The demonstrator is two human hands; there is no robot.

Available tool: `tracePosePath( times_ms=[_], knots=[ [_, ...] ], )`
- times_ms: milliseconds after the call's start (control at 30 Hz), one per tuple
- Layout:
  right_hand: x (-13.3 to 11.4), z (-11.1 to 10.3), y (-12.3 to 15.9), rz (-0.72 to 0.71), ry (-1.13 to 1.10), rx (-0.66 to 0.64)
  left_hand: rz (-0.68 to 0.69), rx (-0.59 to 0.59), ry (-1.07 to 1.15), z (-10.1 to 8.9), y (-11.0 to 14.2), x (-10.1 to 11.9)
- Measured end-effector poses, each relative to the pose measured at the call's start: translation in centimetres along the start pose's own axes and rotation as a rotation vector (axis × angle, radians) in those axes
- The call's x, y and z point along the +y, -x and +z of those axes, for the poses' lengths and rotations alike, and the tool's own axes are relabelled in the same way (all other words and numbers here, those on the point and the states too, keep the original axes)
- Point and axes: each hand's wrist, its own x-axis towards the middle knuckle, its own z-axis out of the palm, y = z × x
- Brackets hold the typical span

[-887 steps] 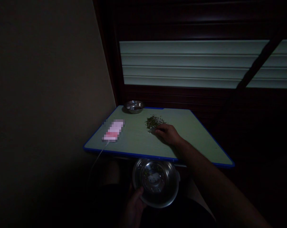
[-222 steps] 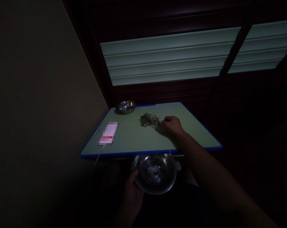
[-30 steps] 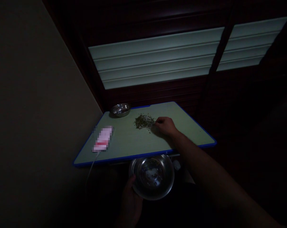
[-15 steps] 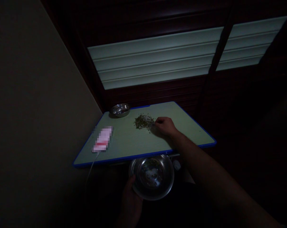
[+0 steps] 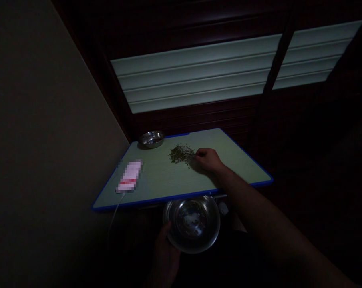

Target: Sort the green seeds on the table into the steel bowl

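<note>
My left hand (image 5: pixel 166 248) grips the rim of a shiny metal bowl (image 5: pixel 209 230), thumb over its left side, just below the table's front edge. Some small bits seem to lie in the bowl, but the dim light blurs them. On the pale green table (image 5: pixel 157 180) a loose pile of small dark green and brown grains (image 5: pixel 179 153) is spread out. At the pile's right edge is my right hand (image 5: pixel 209 159), its fingers pinched together close to the tabletop. Whatever sits between those fingertips is too small to name.
A smaller metal bowl (image 5: pixel 152 139) stands at the table's back left corner. Nearer on the left lies a phone (image 5: pixel 130 176) with a blurred screen and a white cable (image 5: pixel 114 214) hanging over the edge. Dark wooden panels rise behind, and a wall borders the left.
</note>
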Motion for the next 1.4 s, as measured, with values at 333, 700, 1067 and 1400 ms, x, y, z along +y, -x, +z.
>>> tracePosePath(
  times_ms=[333, 700, 1067, 1400],
  knots=[
    [-0.09, 0.04, 0.00, 0.014, -0.029, 0.005, -0.018, 0.021, -0.009, 0.37, 0.14, 0.12],
    [0.11, -0.01, -0.01, -0.025, -0.032, -0.025, 0.002, -0.009, 0.004, 0.20, 0.07, 0.11],
    [0.15, -0.05, -0.04, -0.018, -0.130, -0.057, 0.001, -0.006, 0.010, 0.10, -0.09, 0.03],
    [0.07, 0.03, 0.00, 0.003, -0.155, -0.070, -0.012, 0.020, 0.023, 0.26, 0.12, 0.05]
  ],
)
